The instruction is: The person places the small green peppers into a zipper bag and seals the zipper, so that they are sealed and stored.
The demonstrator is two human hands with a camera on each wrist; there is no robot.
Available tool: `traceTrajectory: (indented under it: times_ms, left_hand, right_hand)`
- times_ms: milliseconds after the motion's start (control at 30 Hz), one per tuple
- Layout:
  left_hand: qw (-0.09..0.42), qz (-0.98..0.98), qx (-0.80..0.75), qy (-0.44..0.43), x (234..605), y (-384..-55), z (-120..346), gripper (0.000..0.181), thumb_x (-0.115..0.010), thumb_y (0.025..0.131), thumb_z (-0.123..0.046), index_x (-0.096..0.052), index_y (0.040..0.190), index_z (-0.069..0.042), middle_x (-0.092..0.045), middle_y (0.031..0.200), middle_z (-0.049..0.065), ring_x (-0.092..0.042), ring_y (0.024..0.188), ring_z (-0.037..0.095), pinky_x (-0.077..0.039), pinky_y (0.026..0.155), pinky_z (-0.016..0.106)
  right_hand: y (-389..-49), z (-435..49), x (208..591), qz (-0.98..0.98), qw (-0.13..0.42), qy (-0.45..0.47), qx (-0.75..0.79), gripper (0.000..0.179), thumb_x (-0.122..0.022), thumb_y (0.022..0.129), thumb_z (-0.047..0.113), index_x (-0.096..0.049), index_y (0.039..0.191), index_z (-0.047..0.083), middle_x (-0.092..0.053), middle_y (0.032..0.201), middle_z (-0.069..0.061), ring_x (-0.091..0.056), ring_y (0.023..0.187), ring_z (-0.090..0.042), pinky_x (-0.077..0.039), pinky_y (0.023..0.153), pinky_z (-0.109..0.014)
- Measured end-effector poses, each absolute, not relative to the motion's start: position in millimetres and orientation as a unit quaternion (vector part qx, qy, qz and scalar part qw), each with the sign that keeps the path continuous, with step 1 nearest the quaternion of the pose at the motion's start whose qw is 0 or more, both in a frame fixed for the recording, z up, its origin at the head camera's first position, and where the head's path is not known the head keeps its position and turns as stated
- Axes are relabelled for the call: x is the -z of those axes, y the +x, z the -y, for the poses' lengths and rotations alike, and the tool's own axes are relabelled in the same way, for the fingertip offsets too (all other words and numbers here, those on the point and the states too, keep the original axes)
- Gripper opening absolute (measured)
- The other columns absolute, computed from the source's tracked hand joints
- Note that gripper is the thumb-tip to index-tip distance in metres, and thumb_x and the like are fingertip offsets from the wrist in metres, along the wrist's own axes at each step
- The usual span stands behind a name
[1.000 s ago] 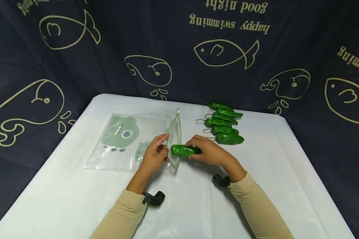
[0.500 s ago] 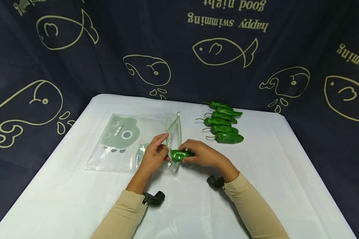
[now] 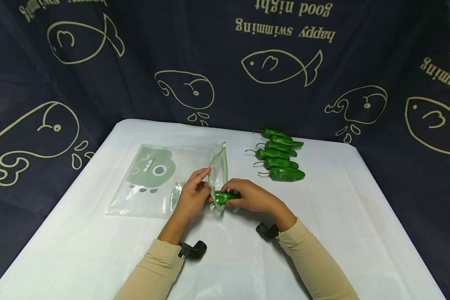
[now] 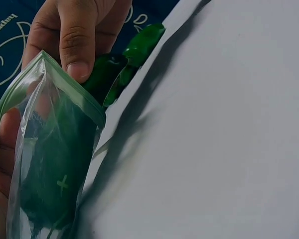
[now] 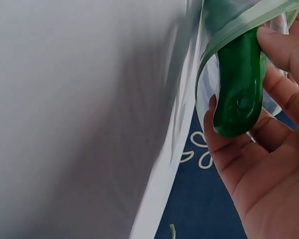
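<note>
In the head view my right hand (image 3: 251, 194) grips a glossy green chili pepper (image 3: 226, 197) between thumb and fingers. The pepper is partly inside the mouth of a clear zip bag (image 3: 187, 158), which has a green rim and monster prints. My left hand (image 3: 193, 193) holds the near rim of the bag's mouth, spread apart. Through the plastic in the left wrist view, the pepper's inserted part (image 4: 60, 169) shows. The right wrist view shows the pepper's rounded end (image 5: 239, 104) still outside the bag, among my right fingers (image 5: 284, 47).
Several green peppers (image 3: 286, 174) lie in a column on the white table (image 3: 322, 233), right of the bag. A dark blue curtain (image 3: 225, 100) with fish prints hangs behind the table. Each wrist wears a black camera mount (image 3: 193, 250).
My right hand has moved left and slightly nearer to me, sliding the pepper deeper into the bag's mouth. My left hand has stayed in place at the rim.
</note>
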State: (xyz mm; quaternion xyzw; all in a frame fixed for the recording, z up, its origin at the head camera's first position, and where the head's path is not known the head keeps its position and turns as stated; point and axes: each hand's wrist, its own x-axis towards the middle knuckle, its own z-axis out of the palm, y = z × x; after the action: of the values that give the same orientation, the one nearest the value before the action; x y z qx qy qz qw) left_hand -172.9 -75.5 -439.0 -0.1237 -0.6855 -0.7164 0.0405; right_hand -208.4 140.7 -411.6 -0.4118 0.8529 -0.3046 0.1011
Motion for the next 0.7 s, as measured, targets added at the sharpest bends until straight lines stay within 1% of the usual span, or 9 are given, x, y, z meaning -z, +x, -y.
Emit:
traceTrajectory:
  times_ms: [133,233,267,400,500,700]
  left_hand:
    - [0.032,0.684,0.719,-0.123,439,-173,76,0.055,-0.050,0.094,0.012,-0.046,0.147,-0.003,-0.041,0.146,0.006,-0.053,0.093,0.019,-0.058,0.060,0.022]
    - [0.021,0.682,0.722,-0.118,430,-169,76,0.055,-0.049,0.094,0.012,-0.045,0.148,-0.001,-0.040,0.147,0.010,-0.052,0.094,0.020,-0.059,0.062,0.024]
    - [0.020,0.681,0.723,-0.117,430,-169,76,0.056,-0.049,0.094,0.013,-0.045,0.148,-0.001,-0.040,0.147,0.009,-0.053,0.094,0.020,-0.059,0.062,0.023]
    - [0.015,0.679,0.725,-0.116,414,-161,75,0.055,-0.048,0.093,0.015,-0.043,0.147,0.004,-0.040,0.146,0.013,-0.053,0.094,0.022,-0.059,0.063,0.024]
    - [0.011,0.678,0.726,-0.117,410,-159,75,0.055,-0.047,0.093,0.015,-0.042,0.147,0.005,-0.040,0.146,0.014,-0.052,0.094,0.024,-0.059,0.063,0.024]
    - [0.005,0.677,0.727,-0.116,409,-158,76,0.055,-0.047,0.094,0.014,-0.042,0.147,0.004,-0.039,0.147,0.013,-0.051,0.097,0.025,-0.059,0.064,0.022]
  right_hand:
    - [-207,-138,411,-0.849,0.105,-0.417,0.306,0.030,-0.073,0.090,0.011,-0.066,0.119,0.010,-0.064,0.112,0.002,-0.058,0.098,-0.012,-0.053,0.084,-0.033]
    - [-207,-135,412,-0.850,0.107,-0.417,0.303,0.028,-0.073,0.090,0.010,-0.066,0.118,0.009,-0.064,0.110,0.002,-0.059,0.100,-0.012,-0.053,0.086,-0.031]
    - [-207,-134,412,-0.851,0.107,-0.417,0.302,0.027,-0.072,0.090,0.009,-0.066,0.117,0.009,-0.063,0.110,0.002,-0.059,0.100,-0.012,-0.053,0.086,-0.031]
    - [-207,-132,412,-0.852,0.109,-0.416,0.298,0.026,-0.071,0.091,0.009,-0.067,0.116,0.009,-0.062,0.108,0.004,-0.057,0.097,-0.012,-0.052,0.083,-0.030]
    - [-208,-130,412,-0.853,0.111,-0.417,0.293,0.026,-0.071,0.091,0.009,-0.067,0.117,0.009,-0.062,0.108,0.004,-0.055,0.094,-0.012,-0.051,0.082,-0.030]
    - [-209,-130,414,-0.852,0.117,-0.420,0.291,0.028,-0.070,0.091,0.007,-0.066,0.118,0.008,-0.063,0.111,0.001,-0.057,0.098,-0.013,-0.051,0.085,-0.031]
